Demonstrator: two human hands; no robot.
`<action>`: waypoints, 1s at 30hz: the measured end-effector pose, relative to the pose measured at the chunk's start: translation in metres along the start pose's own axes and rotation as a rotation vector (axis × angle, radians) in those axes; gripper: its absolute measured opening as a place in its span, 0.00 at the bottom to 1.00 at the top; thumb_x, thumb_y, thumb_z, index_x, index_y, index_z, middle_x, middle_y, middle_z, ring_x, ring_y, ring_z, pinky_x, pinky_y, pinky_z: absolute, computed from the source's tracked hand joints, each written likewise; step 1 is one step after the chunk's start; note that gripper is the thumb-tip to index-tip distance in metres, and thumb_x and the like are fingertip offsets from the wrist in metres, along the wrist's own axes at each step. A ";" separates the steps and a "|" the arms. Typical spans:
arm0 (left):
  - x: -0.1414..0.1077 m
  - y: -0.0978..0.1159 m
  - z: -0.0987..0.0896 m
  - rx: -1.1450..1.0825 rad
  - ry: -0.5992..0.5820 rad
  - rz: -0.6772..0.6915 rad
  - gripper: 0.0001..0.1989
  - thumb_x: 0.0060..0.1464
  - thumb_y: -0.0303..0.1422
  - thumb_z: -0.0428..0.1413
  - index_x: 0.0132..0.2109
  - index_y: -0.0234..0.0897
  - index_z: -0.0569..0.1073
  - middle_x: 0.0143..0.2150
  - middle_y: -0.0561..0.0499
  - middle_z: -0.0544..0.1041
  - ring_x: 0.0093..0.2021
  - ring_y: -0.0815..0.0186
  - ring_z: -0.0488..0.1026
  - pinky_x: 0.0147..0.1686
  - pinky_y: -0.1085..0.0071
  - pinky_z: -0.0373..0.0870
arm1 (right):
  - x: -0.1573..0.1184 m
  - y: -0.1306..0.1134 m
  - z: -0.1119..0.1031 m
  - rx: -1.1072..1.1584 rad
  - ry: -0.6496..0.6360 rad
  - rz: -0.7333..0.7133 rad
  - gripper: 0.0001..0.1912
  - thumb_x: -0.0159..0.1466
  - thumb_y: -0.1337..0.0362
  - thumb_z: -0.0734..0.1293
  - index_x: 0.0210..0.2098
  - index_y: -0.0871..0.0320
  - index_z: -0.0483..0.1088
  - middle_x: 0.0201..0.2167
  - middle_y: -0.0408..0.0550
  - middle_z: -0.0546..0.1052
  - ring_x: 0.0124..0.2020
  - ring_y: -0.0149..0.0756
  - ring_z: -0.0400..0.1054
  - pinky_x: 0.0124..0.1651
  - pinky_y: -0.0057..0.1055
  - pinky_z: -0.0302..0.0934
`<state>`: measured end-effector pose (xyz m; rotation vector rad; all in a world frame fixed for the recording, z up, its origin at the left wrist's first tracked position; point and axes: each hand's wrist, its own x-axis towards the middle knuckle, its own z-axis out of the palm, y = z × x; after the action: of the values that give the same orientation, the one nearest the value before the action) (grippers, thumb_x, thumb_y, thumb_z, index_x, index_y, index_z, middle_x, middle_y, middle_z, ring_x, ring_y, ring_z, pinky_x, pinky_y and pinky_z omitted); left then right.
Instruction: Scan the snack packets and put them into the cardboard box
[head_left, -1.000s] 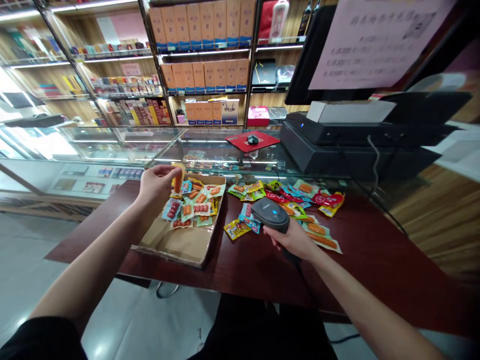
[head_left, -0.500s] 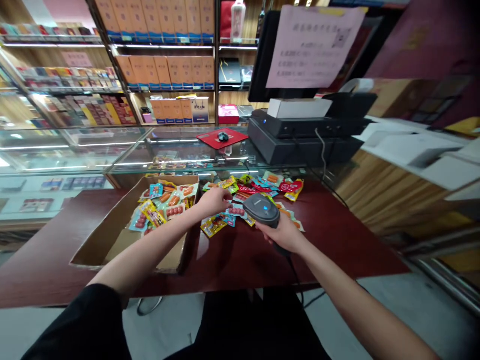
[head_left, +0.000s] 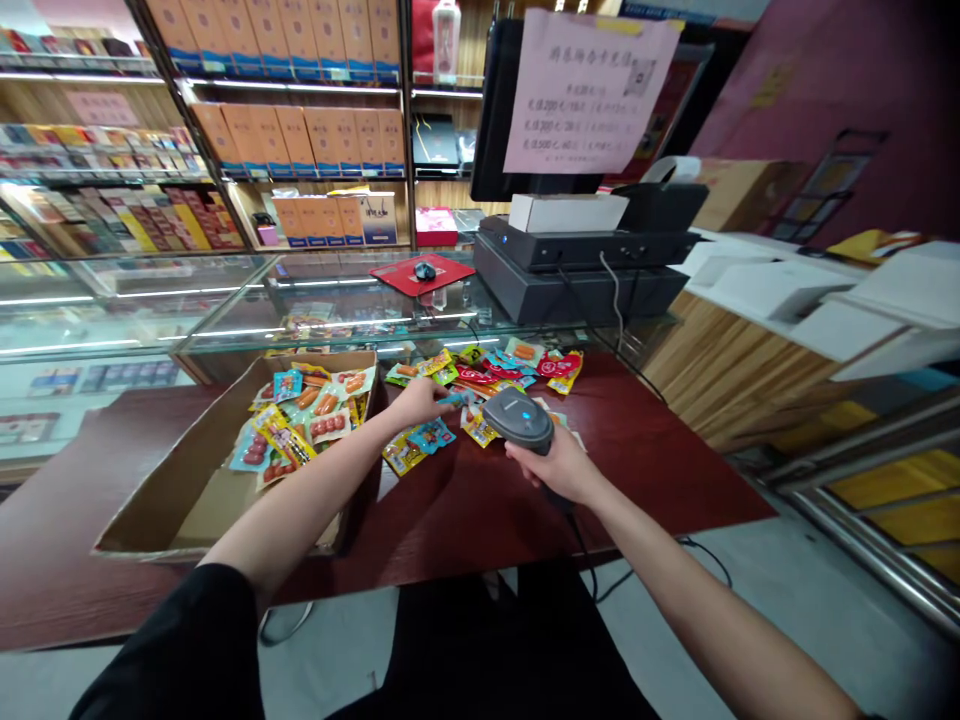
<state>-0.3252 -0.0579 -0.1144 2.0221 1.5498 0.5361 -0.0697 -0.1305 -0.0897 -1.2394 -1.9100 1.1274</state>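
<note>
My right hand (head_left: 559,465) is wrapped round the handle of a dark grey barcode scanner (head_left: 517,418), its head pointing left with a small blue light on top. Just left of it, my left hand (head_left: 417,402) pinches a small blue snack packet (head_left: 456,398) above the pile. Under and behind both hands lie loose snack packets (head_left: 480,376) in red, yellow, green and blue, some showing sausages. A yellow packet (head_left: 403,452) and a blue packet (head_left: 433,435) lie in front of my left hand. Left of my forearm, an open cardboard box (head_left: 161,490) holds more sausage packets (head_left: 306,398).
A dark red table (head_left: 465,520) carries the box and packets. Behind it stands a glass counter (head_left: 330,275) with a mouse (head_left: 424,271) on a red mat (head_left: 390,275), a monitor (head_left: 495,110) and a black cash drawer (head_left: 517,285). The scanner's cable (head_left: 589,555) hangs over the front edge.
My left hand has taken a small blue packet from the pile, where a sausage packet lay beneath it before. The scanner stays close by in my right hand. The view has shifted slightly right.
</note>
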 end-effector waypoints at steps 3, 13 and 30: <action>-0.001 -0.004 -0.017 -0.522 -0.025 -0.149 0.16 0.42 0.41 0.65 0.35 0.32 0.77 0.28 0.51 0.77 0.28 0.67 0.73 0.29 0.72 0.71 | 0.002 -0.005 0.003 0.007 -0.014 0.004 0.13 0.58 0.56 0.68 0.24 0.57 0.67 0.12 0.41 0.68 0.12 0.29 0.61 0.18 0.26 0.57; -0.013 0.010 -0.038 -0.884 -0.112 -0.222 0.27 0.27 0.36 0.72 0.39 0.33 0.77 0.33 0.48 0.80 0.28 0.68 0.75 0.27 0.72 0.72 | 0.005 -0.019 0.012 0.059 -0.021 -0.019 0.11 0.57 0.56 0.68 0.26 0.57 0.68 0.12 0.41 0.68 0.13 0.30 0.61 0.17 0.27 0.56; -0.015 0.010 -0.040 -0.734 -0.165 -0.168 0.19 0.37 0.31 0.65 0.41 0.34 0.80 0.33 0.50 0.80 0.27 0.69 0.73 0.28 0.73 0.70 | 0.005 -0.017 0.013 0.045 -0.012 -0.019 0.14 0.59 0.53 0.68 0.27 0.57 0.67 0.13 0.41 0.68 0.13 0.31 0.62 0.17 0.27 0.56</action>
<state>-0.3456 -0.0681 -0.0769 1.3282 1.1719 0.7188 -0.0892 -0.1339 -0.0803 -1.1898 -1.8909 1.1641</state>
